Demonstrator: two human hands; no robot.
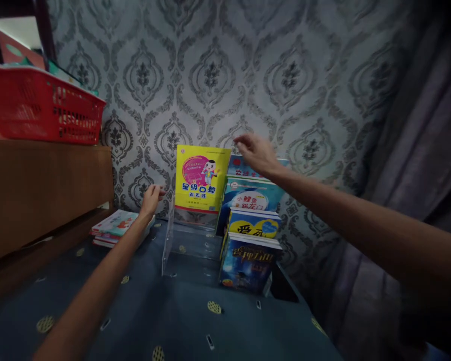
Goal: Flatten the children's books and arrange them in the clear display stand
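Observation:
A clear acrylic stepped book rack (168,245) stands on the bed or table cover. A yellow workbook (199,180) with a cartoon figure leans upright in its back left tier. My left hand (152,199) is just left of the rack, fingers loosely bent and nothing visible in them. Above the back right tier hovers my right hand (256,151), fingers curved and apart, holding nothing; it partly hides a blue book (238,165). Stepping down in front of that are a teal book (248,193), a blue and yellow book (253,224) and a dark blue book (247,263).
Left of the rack lies a stack of books (115,224), partly behind my left forearm. A red plastic basket (41,105) sits on a wooden cabinet (48,190). Patterned wallpaper (210,75) rises behind, and a grey curtain (391,215) hangs on the right.

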